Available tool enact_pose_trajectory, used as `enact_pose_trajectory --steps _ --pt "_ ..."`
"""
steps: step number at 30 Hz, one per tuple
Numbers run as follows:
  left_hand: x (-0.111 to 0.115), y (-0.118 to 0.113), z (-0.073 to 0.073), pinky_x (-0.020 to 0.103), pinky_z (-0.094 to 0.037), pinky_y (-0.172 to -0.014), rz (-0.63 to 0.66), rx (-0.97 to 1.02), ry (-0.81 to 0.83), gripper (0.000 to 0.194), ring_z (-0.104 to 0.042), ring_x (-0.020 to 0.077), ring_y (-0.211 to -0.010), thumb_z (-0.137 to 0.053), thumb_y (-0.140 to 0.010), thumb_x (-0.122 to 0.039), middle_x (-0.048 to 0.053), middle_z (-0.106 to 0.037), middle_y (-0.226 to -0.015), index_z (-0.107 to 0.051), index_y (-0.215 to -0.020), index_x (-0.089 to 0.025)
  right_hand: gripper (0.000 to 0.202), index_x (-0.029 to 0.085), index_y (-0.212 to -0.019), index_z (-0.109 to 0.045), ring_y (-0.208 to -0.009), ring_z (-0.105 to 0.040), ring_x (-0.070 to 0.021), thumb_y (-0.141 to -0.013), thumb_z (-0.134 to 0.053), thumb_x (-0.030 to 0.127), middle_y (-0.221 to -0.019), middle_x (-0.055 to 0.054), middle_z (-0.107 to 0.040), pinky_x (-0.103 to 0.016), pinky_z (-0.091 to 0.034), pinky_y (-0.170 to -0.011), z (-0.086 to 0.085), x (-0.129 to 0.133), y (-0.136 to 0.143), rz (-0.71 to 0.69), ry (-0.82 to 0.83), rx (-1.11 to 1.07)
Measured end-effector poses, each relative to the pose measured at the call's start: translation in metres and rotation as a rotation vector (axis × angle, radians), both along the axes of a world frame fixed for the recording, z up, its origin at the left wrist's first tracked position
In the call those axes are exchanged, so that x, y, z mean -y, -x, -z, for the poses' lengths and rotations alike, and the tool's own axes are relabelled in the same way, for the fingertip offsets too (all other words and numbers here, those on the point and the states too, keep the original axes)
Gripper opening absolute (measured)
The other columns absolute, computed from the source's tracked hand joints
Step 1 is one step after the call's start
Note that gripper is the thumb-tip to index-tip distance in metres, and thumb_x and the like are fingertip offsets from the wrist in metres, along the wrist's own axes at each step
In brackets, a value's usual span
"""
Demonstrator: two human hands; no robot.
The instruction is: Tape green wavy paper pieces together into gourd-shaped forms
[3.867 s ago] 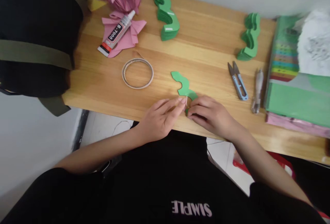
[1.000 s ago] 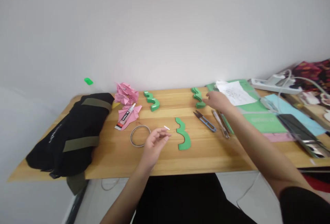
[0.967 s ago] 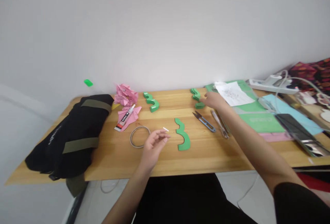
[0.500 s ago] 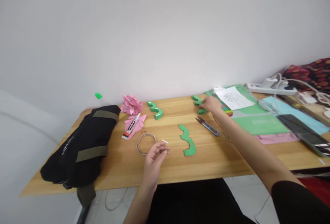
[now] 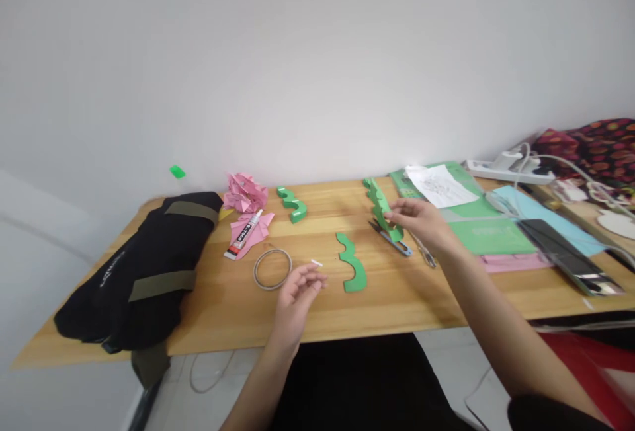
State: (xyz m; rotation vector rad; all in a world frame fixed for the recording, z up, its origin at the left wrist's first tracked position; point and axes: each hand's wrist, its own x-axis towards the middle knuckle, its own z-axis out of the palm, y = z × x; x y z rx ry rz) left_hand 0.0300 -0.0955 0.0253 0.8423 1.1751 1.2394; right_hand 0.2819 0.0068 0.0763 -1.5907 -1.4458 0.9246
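Two hands are over the tabletop, well apart from each other. The right hand pinches a wavy green piece by its right edge between thumb and fingers. That piece is raised and tilted, to the left of the hand, with its lower end in front of the blue-handled snips.

The left hand is loosely curled with only a narrow gap at the thumb, and a white strip is at its fingertips; whether pinched or merely stuck there, I cannot tell. Just right of that hand, apart from it, a flat green piece lies on the wood, between the two hands. A roll of tape lies just left of the left hand's fingers.
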Motion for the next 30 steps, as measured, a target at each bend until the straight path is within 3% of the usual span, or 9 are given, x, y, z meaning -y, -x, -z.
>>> enact_pose_trajectory --steps 2,5,10,14,18,23,30 --pt "-0.001 -0.012 -0.004 0.032 -0.051 -0.088 0.013 0.036 0.007 0.045 -0.069 0.0182 -0.092 -0.075 -0.072 -0.030 0.007 -0.072 -0.098 -0.058 -0.111 -0.017 0.055 0.016 -0.084 -0.064 -0.069 -0.068 -0.0197 -0.056 -0.076 0.062 -0.080 -0.009 -0.071 -0.032 -0.056 -0.061 0.002 0.027 0.014 -0.071 -0.070 -0.051" --pt "-0.005 -0.032 -0.008 0.032 -0.052 -0.089 0.035 0.155 -0.017 0.068 -0.068 0.0199 -0.102 -0.076 -0.072 -0.029 0.010 -0.069 -0.113 -0.044 -0.130 -0.020 0.034 0.017 -0.086 -0.066 -0.062 -0.066 -0.0178 -0.069 -0.072 0.046 -0.078 -0.007 -0.071 -0.031 -0.055 -0.056 0.013 0.060 0.041 -0.105 -0.208 0.039" --pt "-0.011 -0.049 -0.005 0.026 -0.054 -0.078 -0.052 0.219 0.066 0.084 -0.070 0.0159 -0.087 -0.072 -0.076 -0.018 0.008 -0.072 -0.100 -0.025 -0.146 -0.018 0.022 0.017 -0.093 -0.068 -0.071 -0.068 -0.0214 -0.074 -0.063 0.026 -0.087 -0.011 -0.073 -0.035 -0.056 -0.063 0.041 0.087 0.080 -0.106 -0.245 0.184" --pt "-0.013 -0.044 -0.003 0.022 -0.052 -0.064 -0.063 0.213 0.083 0.082 -0.071 0.0173 -0.082 -0.066 -0.079 -0.016 0.009 -0.074 -0.094 -0.023 -0.148 -0.015 0.022 0.018 -0.097 -0.067 -0.071 -0.067 -0.0191 -0.078 -0.060 0.026 -0.095 -0.011 -0.074 -0.033 -0.055 -0.064 0.051 0.091 0.088 -0.200 -0.231 0.136" --pt "-0.014 -0.040 -0.002 0.025 -0.054 -0.066 -0.047 0.217 0.114 0.086 -0.072 0.0201 -0.086 -0.068 -0.078 -0.021 0.010 -0.074 -0.095 -0.020 -0.150 -0.016 0.019 0.018 -0.094 -0.065 -0.063 -0.065 -0.0149 -0.082 -0.057 0.030 -0.078 -0.005 -0.072 -0.026 -0.052 -0.055 0.049 0.091 0.083 -0.278 -0.130 -0.082" --pt "-0.017 -0.035 -0.003 0.019 -0.050 -0.057 -0.059 0.199 0.132 0.086 -0.068 0.0126 -0.068 -0.071 -0.077 -0.022 0.006 -0.074 -0.088 -0.023 -0.150 -0.018 0.023 0.018 -0.083 -0.067 -0.060 -0.062 -0.0132 -0.086 -0.056 0.039 -0.069 -0.002 -0.069 -0.025 -0.051 -0.056 0.043 0.086 0.074 -0.344 -0.033 -0.150" --pt "-0.022 -0.026 -0.002 0.018 -0.047 -0.048 -0.026 0.166 0.159 0.094 -0.065 0.0112 -0.057 -0.074 -0.077 -0.031 0.008 -0.075 -0.090 -0.017 -0.151 -0.019 0.035 0.018 -0.076 -0.065 -0.054 -0.059 -0.0137 -0.079 -0.061 0.053 -0.066 -0.004 -0.067 -0.027 -0.049 -0.052 0.045 0.065 0.055 -0.118 0.032 -0.169"
